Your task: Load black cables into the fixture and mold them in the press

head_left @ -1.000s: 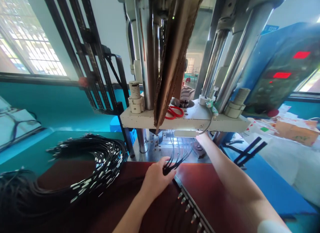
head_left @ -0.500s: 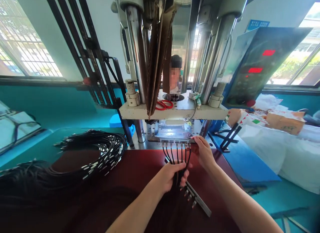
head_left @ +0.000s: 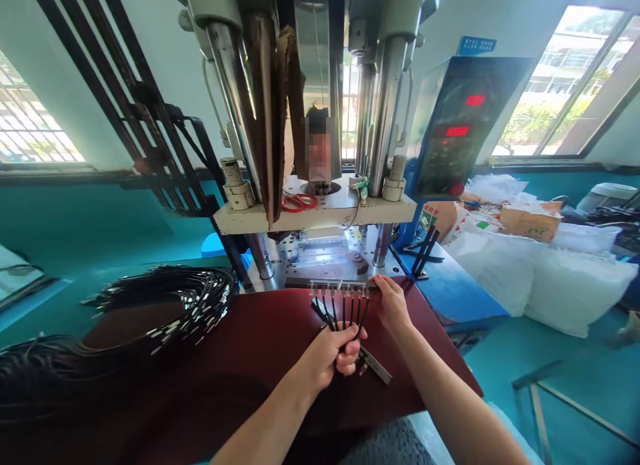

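Note:
My left hand [head_left: 336, 356] is closed round a bunch of black cables [head_left: 344, 312] that fan out upward from the fist. Their upper ends run into a row of clear and whitish connector ends [head_left: 340, 290] along a thin metal bar [head_left: 300, 283]. The bar's right end is pinched between the thumb and fingers of my right hand [head_left: 393, 301]. Below and partly behind the left fist, a second metal bar [head_left: 379, 367] with small metal pieces lies slanted on the dark red table [head_left: 270, 358]. The lower cables are hidden by the fist and shadow.
A press with a lit lower bed [head_left: 320, 248] stands ahead, red-handled scissors [head_left: 300, 202] on its plate [head_left: 240, 218]. Coiled black cables [head_left: 215, 298] lie at left. On the right are a control box [head_left: 450, 158] and white sacks [head_left: 565, 285]. The press panel reflects a person.
The view has turned to the right. Both hands, with the cables and bar, have drawn back slightly from the press bed. Both grips look the same.

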`<control>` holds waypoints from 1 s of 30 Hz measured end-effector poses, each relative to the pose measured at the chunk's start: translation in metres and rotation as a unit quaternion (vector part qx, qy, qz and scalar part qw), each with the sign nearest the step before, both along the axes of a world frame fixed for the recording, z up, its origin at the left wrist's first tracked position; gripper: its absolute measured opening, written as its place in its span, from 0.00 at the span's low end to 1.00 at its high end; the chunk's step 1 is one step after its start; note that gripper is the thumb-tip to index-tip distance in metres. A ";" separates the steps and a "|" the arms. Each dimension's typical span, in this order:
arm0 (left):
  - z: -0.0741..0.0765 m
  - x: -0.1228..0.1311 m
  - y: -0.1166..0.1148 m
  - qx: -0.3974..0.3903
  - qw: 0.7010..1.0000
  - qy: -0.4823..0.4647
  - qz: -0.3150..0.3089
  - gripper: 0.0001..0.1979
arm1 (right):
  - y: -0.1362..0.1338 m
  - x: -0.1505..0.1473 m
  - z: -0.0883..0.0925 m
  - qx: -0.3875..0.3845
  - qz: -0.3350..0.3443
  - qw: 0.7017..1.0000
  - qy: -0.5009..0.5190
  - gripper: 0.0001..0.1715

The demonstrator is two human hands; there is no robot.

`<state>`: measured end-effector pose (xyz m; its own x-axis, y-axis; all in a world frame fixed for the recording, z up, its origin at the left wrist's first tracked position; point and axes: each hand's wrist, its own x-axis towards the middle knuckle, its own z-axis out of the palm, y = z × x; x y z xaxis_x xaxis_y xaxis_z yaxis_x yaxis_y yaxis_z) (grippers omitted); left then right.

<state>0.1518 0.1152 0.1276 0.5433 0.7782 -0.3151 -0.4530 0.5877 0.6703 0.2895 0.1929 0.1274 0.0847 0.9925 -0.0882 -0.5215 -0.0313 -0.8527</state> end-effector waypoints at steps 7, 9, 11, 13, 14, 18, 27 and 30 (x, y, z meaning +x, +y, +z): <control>0.001 0.011 -0.033 0.011 0.997 0.065 -0.047 0.15 | 0.000 0.011 -0.003 -0.001 -0.008 1.000 -0.013 0.15; -0.002 0.017 -0.049 0.016 0.992 0.105 -0.072 0.18 | 0.004 0.019 0.000 -0.004 -0.020 1.000 -0.020 0.15; -0.005 0.020 -0.060 0.027 0.990 0.127 -0.060 0.19 | 0.010 0.031 0.003 -0.003 -0.044 0.999 -0.028 0.14; -0.005 0.021 -0.063 0.045 0.991 0.128 -0.014 0.21 | 0.011 0.045 0.006 -0.005 -0.066 0.997 -0.043 0.12; -0.004 0.020 -0.061 0.058 0.989 0.137 0.012 0.21 | 0.010 0.053 0.005 -0.009 -0.073 0.996 -0.053 0.12; -0.001 0.012 -0.045 0.202 0.921 0.315 0.111 0.16 | -0.007 0.086 -0.006 -0.026 -0.075 0.993 -0.089 0.14; -0.015 -0.016 -0.027 0.599 0.404 0.663 0.196 0.24 | -0.033 0.144 -0.031 0.023 0.094 0.931 -0.353 0.18; -0.015 -0.018 -0.024 0.613 0.341 0.687 0.192 0.24 | -0.030 0.150 -0.036 0.127 0.076 0.809 -0.569 0.09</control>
<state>0.1334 0.0907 0.1122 0.3220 0.7136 0.6221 0.8971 -0.4400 0.0405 0.4399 0.1627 0.0918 -0.1568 0.9731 0.1688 0.5991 0.2296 -0.7670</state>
